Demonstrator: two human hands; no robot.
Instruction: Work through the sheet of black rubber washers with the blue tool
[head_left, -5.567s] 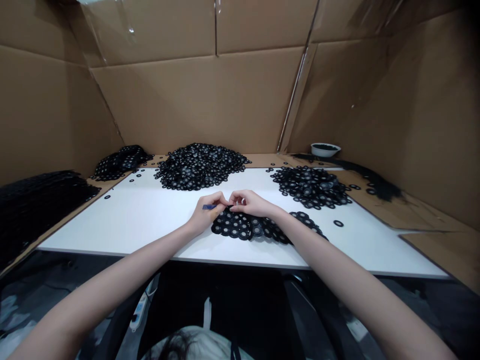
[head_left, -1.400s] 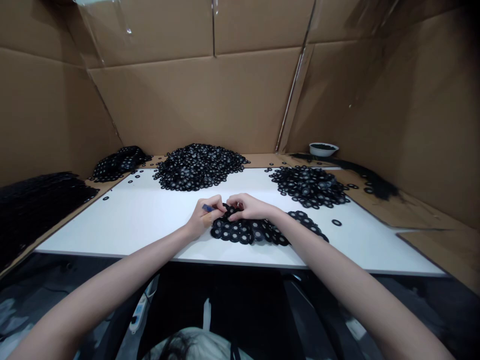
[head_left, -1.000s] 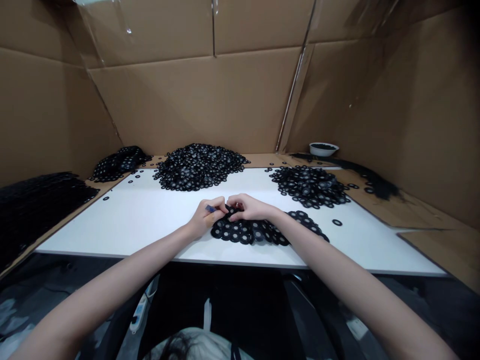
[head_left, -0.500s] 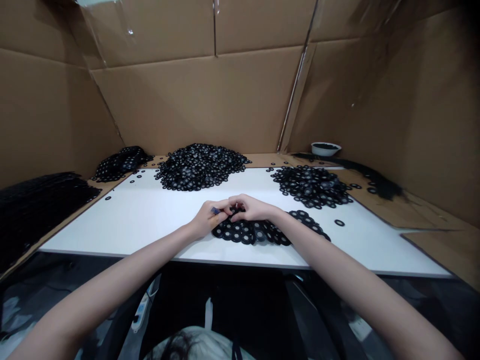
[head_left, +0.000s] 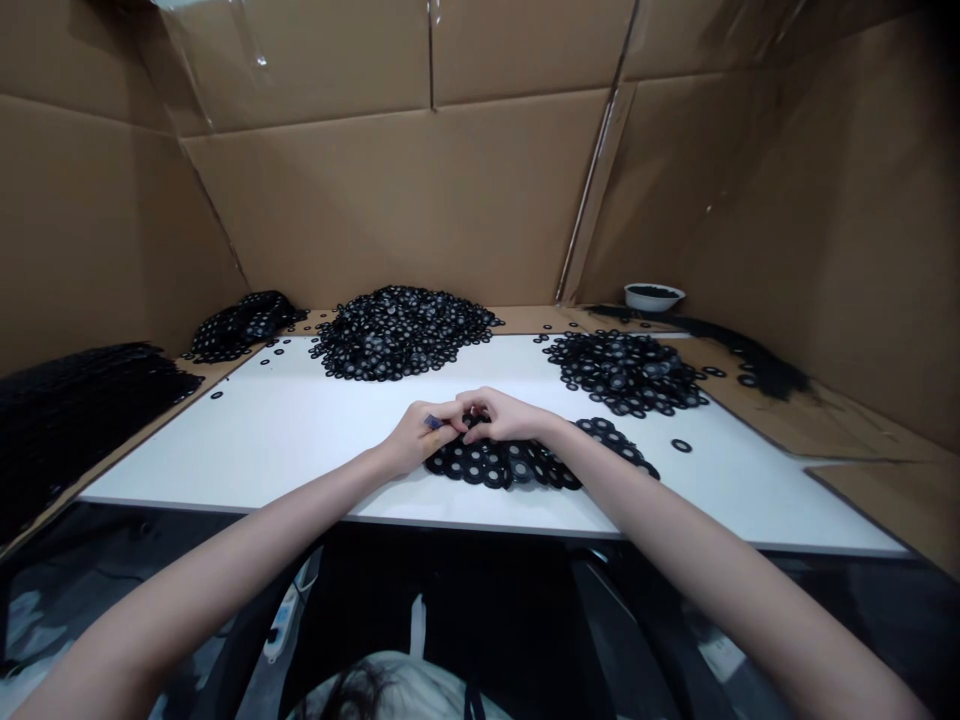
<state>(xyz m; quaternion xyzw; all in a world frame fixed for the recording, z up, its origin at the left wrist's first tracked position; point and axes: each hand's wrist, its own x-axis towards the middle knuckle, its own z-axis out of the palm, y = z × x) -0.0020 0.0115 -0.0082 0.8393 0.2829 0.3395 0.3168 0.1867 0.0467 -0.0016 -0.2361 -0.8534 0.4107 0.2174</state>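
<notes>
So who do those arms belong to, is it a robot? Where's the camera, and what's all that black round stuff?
No robot here, just a person's two bare hands! The camera sits on that person's head, looking forward and down.

The left hand holds a small blue stick. The right hand curls over a patch of black rings that look joined together; its exact grip is hard to see.

On the white board are a big heap of rings, a smaller heap and a loose ring. Behind stand cardboard walls.
</notes>
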